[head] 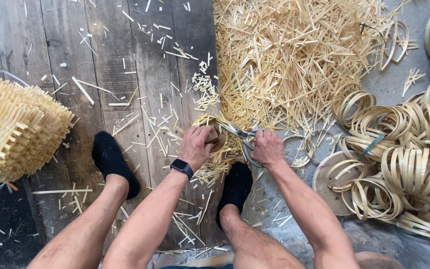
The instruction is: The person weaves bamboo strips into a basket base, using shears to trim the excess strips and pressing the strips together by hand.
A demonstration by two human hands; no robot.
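My left hand [196, 144], with a dark watch on its wrist, grips a small round woven bamboo piece [214, 130] with loose strip ends sticking out around its edge. My right hand [268, 147] is closed on the handles of metal scissors [239, 133], whose blades point left at the rim of the woven piece. Both hands are low over the floor, between my two feet in black socks [109, 158].
A big heap of cut bamboo strips [294, 55] lies ahead. Several bamboo hoops [414, 164] and a round wooden disc [332, 187] sit at the right. A stack of woven bamboo mats [13, 129] stands at the left on the plank floor [115, 60].
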